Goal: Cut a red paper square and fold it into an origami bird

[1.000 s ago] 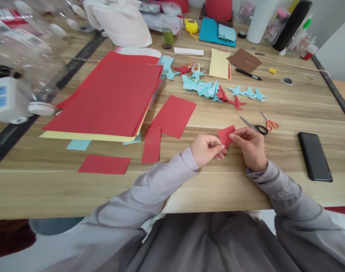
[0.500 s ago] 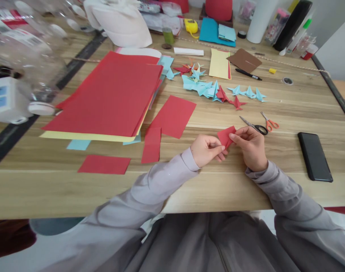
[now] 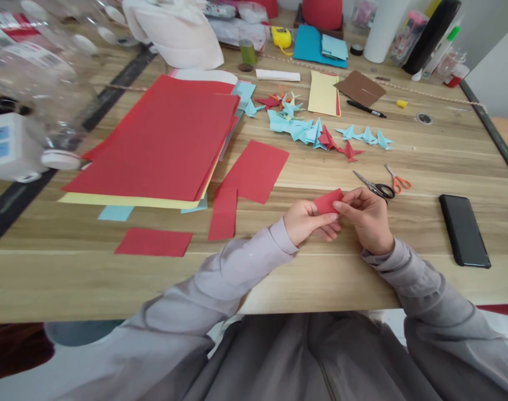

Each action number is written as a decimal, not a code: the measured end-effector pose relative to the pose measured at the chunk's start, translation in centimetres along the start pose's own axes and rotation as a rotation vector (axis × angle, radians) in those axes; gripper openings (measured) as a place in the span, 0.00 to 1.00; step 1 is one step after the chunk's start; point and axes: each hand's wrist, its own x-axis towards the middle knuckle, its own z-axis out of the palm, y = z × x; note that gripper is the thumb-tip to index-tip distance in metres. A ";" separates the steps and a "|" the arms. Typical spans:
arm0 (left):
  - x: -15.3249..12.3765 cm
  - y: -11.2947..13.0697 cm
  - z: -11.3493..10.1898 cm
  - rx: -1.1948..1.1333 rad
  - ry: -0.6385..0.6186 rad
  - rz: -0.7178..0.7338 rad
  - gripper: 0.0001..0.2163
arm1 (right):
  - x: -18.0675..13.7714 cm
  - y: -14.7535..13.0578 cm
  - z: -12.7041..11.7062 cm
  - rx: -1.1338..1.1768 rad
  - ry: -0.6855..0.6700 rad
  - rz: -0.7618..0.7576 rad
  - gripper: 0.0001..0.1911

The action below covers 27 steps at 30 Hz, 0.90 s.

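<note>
While the left hand (image 3: 304, 224) pinches the lower edge of a small red paper (image 3: 327, 201) between thumb and fingers, the right hand (image 3: 366, 221) is closed on its right corner. The paper sits between the two hands, over the front part of the counter (image 3: 274, 281). Just beyond the right hand lie black scissors (image 3: 371, 185), with orange scissors (image 3: 397, 179) beside them and a phone (image 3: 464, 230) off to the right. A red sheet (image 3: 258, 170) lies left of the hands, near a large paper stack (image 3: 157, 145); folded paper figures (image 3: 296, 129) rest farther back.
</note>
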 end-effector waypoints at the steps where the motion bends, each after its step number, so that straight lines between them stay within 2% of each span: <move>1: 0.0 0.0 0.0 0.001 0.000 -0.001 0.09 | 0.0 0.0 0.0 -0.002 0.000 0.003 0.18; 15: -0.2 0.0 -0.4 -0.049 -0.075 -0.075 0.09 | 0.2 -0.2 -0.1 0.031 0.020 0.017 0.17; 27: -0.2 0.2 -0.9 -0.101 -0.104 -0.112 0.14 | 0.7 0.0 -0.4 0.053 0.063 0.011 0.17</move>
